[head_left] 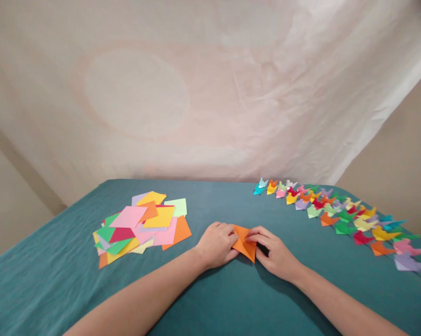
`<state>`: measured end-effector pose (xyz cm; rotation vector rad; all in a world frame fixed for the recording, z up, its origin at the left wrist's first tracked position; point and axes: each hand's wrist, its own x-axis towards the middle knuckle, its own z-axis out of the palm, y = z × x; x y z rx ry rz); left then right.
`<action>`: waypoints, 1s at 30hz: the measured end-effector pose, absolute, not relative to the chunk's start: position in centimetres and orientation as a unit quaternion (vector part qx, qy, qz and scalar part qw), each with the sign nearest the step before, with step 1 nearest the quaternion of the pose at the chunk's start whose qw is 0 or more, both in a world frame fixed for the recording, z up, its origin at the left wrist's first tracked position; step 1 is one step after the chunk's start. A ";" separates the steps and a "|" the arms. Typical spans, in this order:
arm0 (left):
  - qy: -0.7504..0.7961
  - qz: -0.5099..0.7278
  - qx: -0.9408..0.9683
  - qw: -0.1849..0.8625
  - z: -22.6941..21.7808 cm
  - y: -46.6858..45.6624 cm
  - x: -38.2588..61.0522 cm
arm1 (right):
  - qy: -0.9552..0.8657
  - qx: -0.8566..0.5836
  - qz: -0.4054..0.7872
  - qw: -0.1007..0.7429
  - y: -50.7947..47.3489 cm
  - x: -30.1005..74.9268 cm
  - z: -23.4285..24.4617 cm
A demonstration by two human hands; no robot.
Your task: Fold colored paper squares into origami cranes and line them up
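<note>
Head: curled hands (pixel 215 243) on orange paper (pixel 245 246)

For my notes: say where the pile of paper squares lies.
Head view: the pile of paper squares lies on the teal cloth, left of the left hand holding the orange paper.

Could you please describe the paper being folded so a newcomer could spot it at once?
On the teal-covered table, look midway between the pile of flat sheets at left and the rows of paper birds at right. There the left hand and right hand pinch an orange paper, the only piece partly folded and held.
</note>
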<state>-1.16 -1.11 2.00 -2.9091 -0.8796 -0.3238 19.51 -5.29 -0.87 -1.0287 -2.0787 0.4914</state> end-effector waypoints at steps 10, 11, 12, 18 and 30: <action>-0.201 -0.111 -0.973 0.033 1.6 -0.9 -0.8 | -0.814 -0.404 0.198 0.367 -5.4 19.4 -0.4; -0.199 -0.111 -0.973 0.032 1.5 -1.0 -0.8 | -0.814 -0.405 0.200 0.365 -5.4 19.4 -0.4; -0.197 -0.111 -0.974 0.031 1.5 -1.0 -0.7 | -0.814 -0.405 0.202 0.363 -5.4 19.4 -0.4; -0.200 -0.117 -0.972 0.037 1.3 -1.3 -0.6 | -0.815 -0.408 0.199 0.360 -5.3 19.4 -0.6; -0.257 -0.172 -0.946 -0.095 1.8 -1.0 -1.2 | -0.817 -0.410 0.177 0.365 -5.3 19.4 -0.2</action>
